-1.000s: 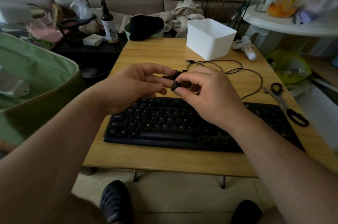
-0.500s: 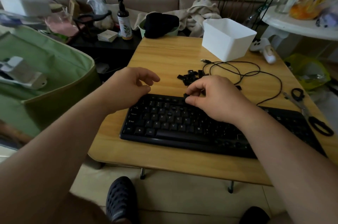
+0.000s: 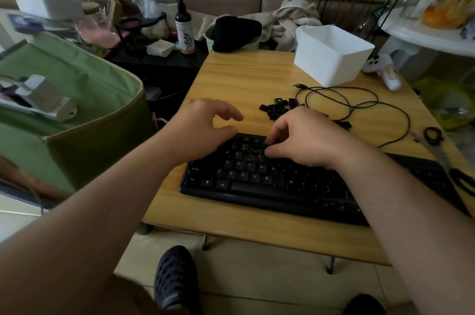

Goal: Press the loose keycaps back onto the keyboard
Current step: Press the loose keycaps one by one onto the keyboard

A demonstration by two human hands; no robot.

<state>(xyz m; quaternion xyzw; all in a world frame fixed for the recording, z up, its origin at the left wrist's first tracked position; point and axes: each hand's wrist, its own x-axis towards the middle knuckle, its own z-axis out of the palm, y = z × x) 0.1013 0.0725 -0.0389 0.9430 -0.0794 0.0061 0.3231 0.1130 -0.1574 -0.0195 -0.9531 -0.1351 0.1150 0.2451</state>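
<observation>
A black keyboard [image 3: 257, 181] lies along the near side of the small wooden table [image 3: 246, 78]. Some sockets in its upper letter rows look bare. A pile of loose black keycaps [image 3: 275, 108] sits on the wood just behind it, with one more keycap [image 3: 344, 124] to the right. My right hand [image 3: 303, 140] rests on the keyboard's top rows, thumb and forefinger pinched down on a small black keycap that is mostly hidden. My left hand [image 3: 205, 127] hovers over the keyboard's upper left corner, fingers spread and holding nothing.
A white bin [image 3: 331, 55] stands at the back of the table, with a coiled black cable [image 3: 359, 106] in front of it. Scissors [image 3: 444, 158] lie at the right edge, a white controller [image 3: 385, 68] behind them. A green bag [image 3: 64, 99] stands left of the table.
My right hand came down from above the keycap pile onto the keyboard's top rows with a keycap. My left hand let go, opened and drew left. The view shifted left.
</observation>
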